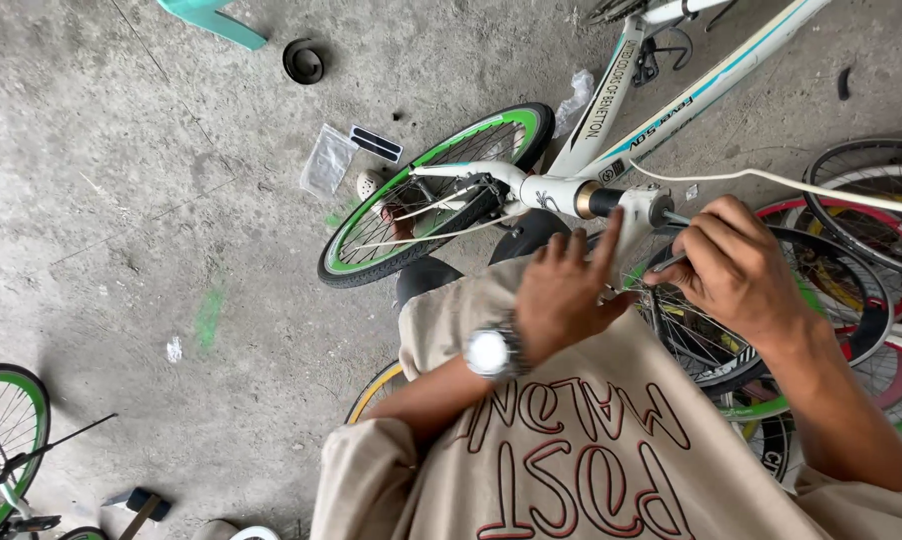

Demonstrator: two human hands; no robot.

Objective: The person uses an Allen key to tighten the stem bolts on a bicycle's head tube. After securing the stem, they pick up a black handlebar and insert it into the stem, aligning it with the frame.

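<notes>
1. A rough grey concrete floor (121,250) carries everything, marked with a faint green smear (208,318).
2. On it lie a clear plastic bag (327,160), a small black rectangular strip (376,144) just beside that, and a black rubber ring (303,61).
3. A crumpled clear plastic scrap (575,98) lies near the green-rimmed bicycle wheel (441,190).

Beige short-sleeved shirt (591,450) (red-outlined lettering), silver wristwatch (491,352) on left wrist.
</notes>
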